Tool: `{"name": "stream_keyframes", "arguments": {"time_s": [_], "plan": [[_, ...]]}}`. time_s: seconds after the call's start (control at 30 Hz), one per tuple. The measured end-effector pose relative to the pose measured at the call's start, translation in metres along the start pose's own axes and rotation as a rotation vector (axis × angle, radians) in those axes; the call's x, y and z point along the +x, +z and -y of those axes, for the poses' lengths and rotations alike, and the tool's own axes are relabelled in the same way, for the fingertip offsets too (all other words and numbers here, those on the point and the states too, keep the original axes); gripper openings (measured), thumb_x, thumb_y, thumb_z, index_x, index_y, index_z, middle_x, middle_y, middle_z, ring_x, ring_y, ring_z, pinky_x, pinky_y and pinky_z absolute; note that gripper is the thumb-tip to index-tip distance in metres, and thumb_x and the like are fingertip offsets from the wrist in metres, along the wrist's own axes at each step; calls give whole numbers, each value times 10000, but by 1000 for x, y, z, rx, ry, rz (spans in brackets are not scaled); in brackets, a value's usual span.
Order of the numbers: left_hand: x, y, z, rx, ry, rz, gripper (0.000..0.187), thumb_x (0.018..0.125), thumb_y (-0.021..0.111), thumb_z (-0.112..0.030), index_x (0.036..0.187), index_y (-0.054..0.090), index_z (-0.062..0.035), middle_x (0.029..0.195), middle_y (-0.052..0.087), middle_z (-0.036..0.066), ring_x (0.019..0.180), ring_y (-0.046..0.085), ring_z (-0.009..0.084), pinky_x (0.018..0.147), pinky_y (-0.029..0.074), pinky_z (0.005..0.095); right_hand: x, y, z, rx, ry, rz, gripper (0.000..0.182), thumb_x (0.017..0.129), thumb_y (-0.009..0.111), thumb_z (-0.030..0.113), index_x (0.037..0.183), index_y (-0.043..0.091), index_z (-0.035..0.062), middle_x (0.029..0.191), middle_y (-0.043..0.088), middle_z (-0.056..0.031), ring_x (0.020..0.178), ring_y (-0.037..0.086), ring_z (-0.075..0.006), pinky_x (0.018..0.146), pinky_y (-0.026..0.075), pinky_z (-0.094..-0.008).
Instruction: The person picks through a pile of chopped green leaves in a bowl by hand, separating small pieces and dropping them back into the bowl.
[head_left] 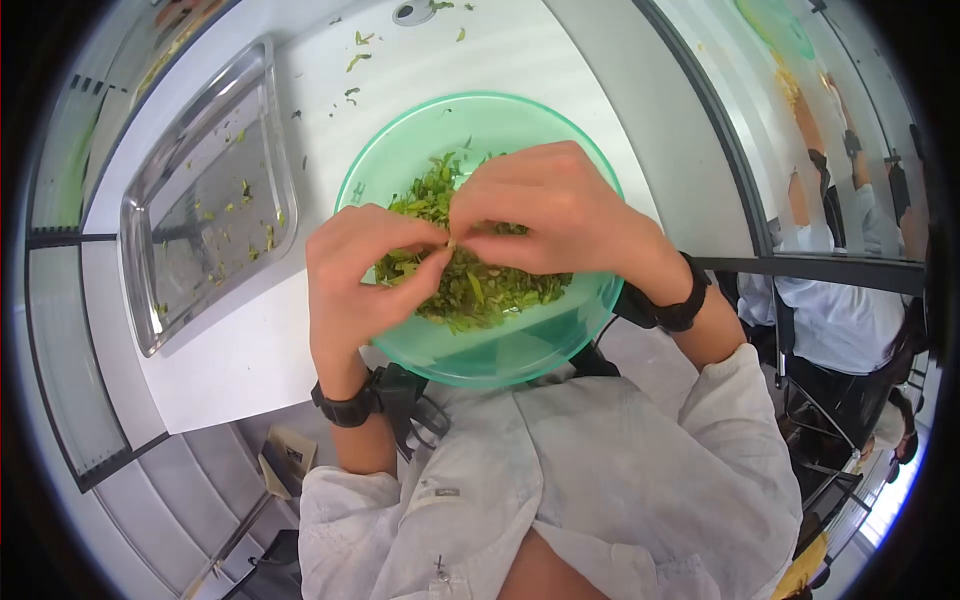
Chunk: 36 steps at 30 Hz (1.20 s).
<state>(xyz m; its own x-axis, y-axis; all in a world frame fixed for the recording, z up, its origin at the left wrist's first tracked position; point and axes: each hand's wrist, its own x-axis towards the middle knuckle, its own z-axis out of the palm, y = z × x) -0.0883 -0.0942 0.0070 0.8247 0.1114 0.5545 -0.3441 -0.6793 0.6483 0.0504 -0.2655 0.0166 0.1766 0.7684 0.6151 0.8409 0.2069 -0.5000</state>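
A round, translucent green bowl (480,366) holds a heap of small green leaves (477,290). Over the heap, my left hand (375,270) and my right hand (545,210) meet with their fingertips almost touching. Thumb and index finger of each hand are pinched on a tiny pale green piece of leaf or stem (452,243) between them. Its exact shape is too small to make out. Both wrists wear black straps, and the hands hide part of the leaves.
At the left on the white table (240,365) lies a rectangular metal tray (283,200) with scattered leaf bits. More bits lie near a round grommet (413,12) at the back. Partition panels flank the table. A seated person (840,315) in light clothing is at the right.
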Motion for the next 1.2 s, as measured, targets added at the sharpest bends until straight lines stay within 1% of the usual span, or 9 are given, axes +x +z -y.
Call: {"name": "stream_keyframes", "arguments": {"time_s": [0.13,0.17,0.43,0.5,0.53,0.73,0.93,0.97,1.2], "plan": [[-1,-1,3,-3,29,-3,216,623,816,-4,801,744,-104,747,724,17,647,665,187,605,471,292,-3,3,-3,-14,-13,25,163,683,766,56,803,680,126,729,650,0,632,631,-201,529,475,-314],[0,-2,1,-8,14,17,214,617,816,-6,795,744,-99,744,722,21,652,668,197,607,470,294,-5,4,-4,-54,-3,42,118,753,760,150,833,676,170,736,613,40,668,632,-179,542,477,-327],[0,-1,2,-12,40,0,204,613,816,0,776,736,-93,724,706,19,628,636,198,585,445,305,-2,0,0,-33,33,27,109,754,763,151,814,674,169,740,622,44,660,637,-177,533,478,-322],[0,0,1,-26,34,-16,201,610,828,-5,767,733,-88,717,701,21,617,624,199,576,436,309,-1,-1,0,-20,15,32,164,688,784,71,800,677,124,764,660,9,639,630,-197,538,477,-313],[0,0,2,-24,28,-18,201,610,828,-5,767,733,-88,717,701,21,617,624,199,576,436,309,-2,-1,0,-14,15,35,164,688,784,71,800,677,124,764,660,9,639,630,-197,538,477,-313],[-2,-1,4,-29,42,-17,194,625,853,-41,775,741,-92,719,702,27,631,631,197,578,448,304,0,0,4,-8,58,35,165,687,780,58,798,674,120,754,665,4,639,636,-201,547,485,-310],[-3,0,6,-29,45,-36,186,636,857,-54,779,745,-95,738,712,23,654,650,188,588,471,302,1,-1,3,-57,13,45,157,689,777,59,792,674,119,744,664,3,635,636,-197,547,484,-306],[-3,0,6,-20,41,-25,184,638,856,-55,779,745,-95,743,714,24,661,654,188,589,473,301,-1,2,1,-80,14,16,115,744,770,161,798,669,173,710,614,40,637,622,-170,516,457,-312],[-2,-1,5,-8,29,-13,180,639,858,-71,778,751,-109,740,713,13,651,646,187,590,466,299,-2,2,-1,-85,-19,25,114,745,769,163,798,669,174,716,619,41,640,626,-175,523,465,-318]]}}
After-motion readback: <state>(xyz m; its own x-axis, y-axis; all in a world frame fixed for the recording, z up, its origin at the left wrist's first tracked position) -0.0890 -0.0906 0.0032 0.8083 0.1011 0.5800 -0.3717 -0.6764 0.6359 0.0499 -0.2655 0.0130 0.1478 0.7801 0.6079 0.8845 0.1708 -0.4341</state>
